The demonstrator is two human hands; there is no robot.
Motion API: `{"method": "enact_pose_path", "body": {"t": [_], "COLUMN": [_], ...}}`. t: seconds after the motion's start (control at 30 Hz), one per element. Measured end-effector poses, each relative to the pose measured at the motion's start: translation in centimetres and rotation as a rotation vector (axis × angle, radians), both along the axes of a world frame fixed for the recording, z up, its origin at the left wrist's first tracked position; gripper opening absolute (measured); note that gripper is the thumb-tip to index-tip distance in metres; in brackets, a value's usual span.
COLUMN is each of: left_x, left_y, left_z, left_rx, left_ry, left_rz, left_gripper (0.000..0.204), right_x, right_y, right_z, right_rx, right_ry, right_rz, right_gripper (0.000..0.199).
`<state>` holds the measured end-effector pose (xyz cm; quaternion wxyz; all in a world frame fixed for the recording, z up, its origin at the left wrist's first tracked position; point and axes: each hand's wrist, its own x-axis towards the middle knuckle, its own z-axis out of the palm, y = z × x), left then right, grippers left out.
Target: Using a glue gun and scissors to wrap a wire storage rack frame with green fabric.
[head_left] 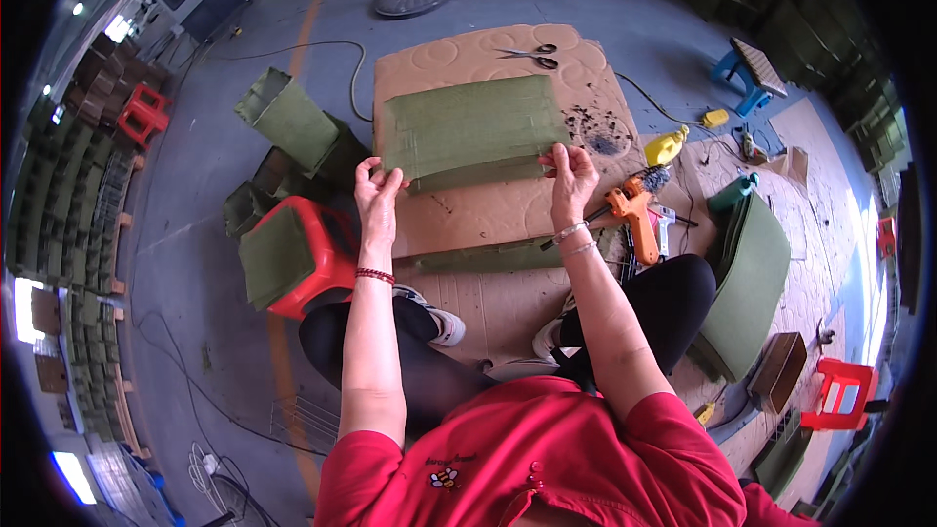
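Note:
A green rectangular panel (473, 122), felt-like in look, with a folded near edge, lies over the cardboard-covered work surface (459, 220) in front of me. My left hand (379, 193) pinches its near left corner between thumb and fingers. At the near right corner, my right hand (572, 176) grips it the same way. Beyond the panel rests a pair of black-handled scissors (535, 57). An orange glue gun (638, 222) is to the right of my right hand. Another green piece (478, 257) shows below the cardboard's near edge.
A red stool (327, 273) with a green sheet stands left, beside open green boxes (293, 117). Stacked green sheets (752, 283) lie right, near a yellow bottle (667, 146). Black crumbs (603, 137) dot the cardboard. A cable (359, 78) crosses the floor; a round stand base (410, 0) is beyond.

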<state>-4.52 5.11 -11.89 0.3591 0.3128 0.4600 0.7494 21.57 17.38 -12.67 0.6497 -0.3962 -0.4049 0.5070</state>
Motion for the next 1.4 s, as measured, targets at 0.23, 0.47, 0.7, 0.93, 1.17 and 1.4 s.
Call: {"method": "enact_pose_path", "body": {"t": [0.23, 0.47, 0.7, 0.93, 1.17, 1.4], "left_x": [-0.4, 0.5, 0.0, -0.3, 1.0, 0.8], "left_y": [-0.3, 0.5, -0.1, -0.2, 0.2, 0.0], "left_z": [-0.5, 0.1, -0.3, 0.0, 1.6, 1.4], "left_rx": [-0.024, 0.009, -0.057, -0.072, -0.086, -0.109], "left_ry": [0.069, -0.002, -0.015, 0.085, 0.294, 0.33], "left_rz": [0.074, 0.063, 0.029, 0.044, 0.109, 0.124], "left_gripper": [0.039, 0.04, 0.038, 0.039, 0.057, 0.065], "right_x": [-0.2, 0.5, 1.0, 0.8, 1.2, 1.6], "right_y": [0.4, 1.4, 2.3, 2.4, 3.5, 2.9], "right_z": [-0.2, -0.8, -1.7, -1.6, -2.7, -1.7], "right_rx": [0.025, 0.151, 0.112, 0.106, 0.131, 0.066], "right_ry": [-0.033, -0.114, -0.057, -0.047, -0.169, -0.069], "right_rz": [0.052, -0.017, 0.057, 0.118, 0.06, 0.139], "right_gripper": [0.015, 0.016, 0.015, 0.017, 0.021, 0.018]}}
